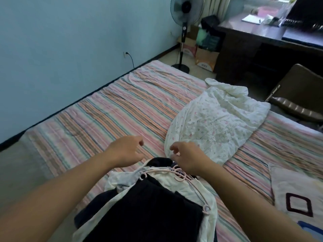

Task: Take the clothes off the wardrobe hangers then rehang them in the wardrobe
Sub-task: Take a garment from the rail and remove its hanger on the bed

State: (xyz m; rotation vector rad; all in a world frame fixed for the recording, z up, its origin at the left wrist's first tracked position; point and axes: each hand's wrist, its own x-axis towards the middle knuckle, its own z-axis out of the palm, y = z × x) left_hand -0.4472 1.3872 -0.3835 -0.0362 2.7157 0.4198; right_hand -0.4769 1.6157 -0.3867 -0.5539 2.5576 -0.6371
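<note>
A heap of clothes (148, 203) lies on the striped pink, green and orange bedsheet (104, 109) at the lower centre of the frame: a black garment (148, 212) spread over cream-white pieces (185, 187), with another dark piece at its lower left edge. Pale pink plastic hangers (176, 173) lie bunched at the top of the heap, their hooks close together, and one hanger arm runs down the right side of the heap to a looped end.

The left hand (125, 151) hangs just above the bedsheet at centre frame, fingers loosely curled, holding nothing. The right hand (187, 158) sits directly over the hanger hooks with its fingers bent and spread; whether it touches them cannot be told, and it grips nothing.

Just beyond the right hand a crumpled white floral quilt (215, 119) lies on the bed, its near edge close to the heap. A cream cushion with a dark red diamond outline (297, 198) lies at lower right. At the top of the frame stand a pedestal fan (185, 9) by the blue wall (70, 41), a dark bench (253, 37) and a brown chair (300, 91).
</note>
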